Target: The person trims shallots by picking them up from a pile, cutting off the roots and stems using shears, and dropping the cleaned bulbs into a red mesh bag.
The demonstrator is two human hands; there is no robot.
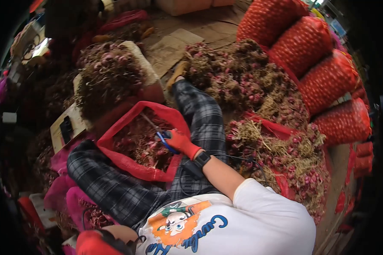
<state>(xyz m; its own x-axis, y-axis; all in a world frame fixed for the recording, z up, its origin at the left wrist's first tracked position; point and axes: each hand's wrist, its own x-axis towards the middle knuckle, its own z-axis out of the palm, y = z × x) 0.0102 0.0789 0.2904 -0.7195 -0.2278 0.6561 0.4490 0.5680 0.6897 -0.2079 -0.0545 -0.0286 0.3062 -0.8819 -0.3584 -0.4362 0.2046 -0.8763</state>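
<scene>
My right hand, in a red glove, is closed around the blue handles of a pair of scissors. The blades point up and left over an open red mesh bag, its rim rolled back between my legs. Inside the bag lie small reddish shallots with dry roots and stalks. At the bottom left edge is my left hand, also red-gloved, close to my body and apart from the bag. Its fingers are not clearly visible.
Heaped shallots with dry stalks lie ahead and to the right. A pale crate piled with shallots stands at left front. Full red mesh sacks line the right side. Pink mesh lies by my left leg.
</scene>
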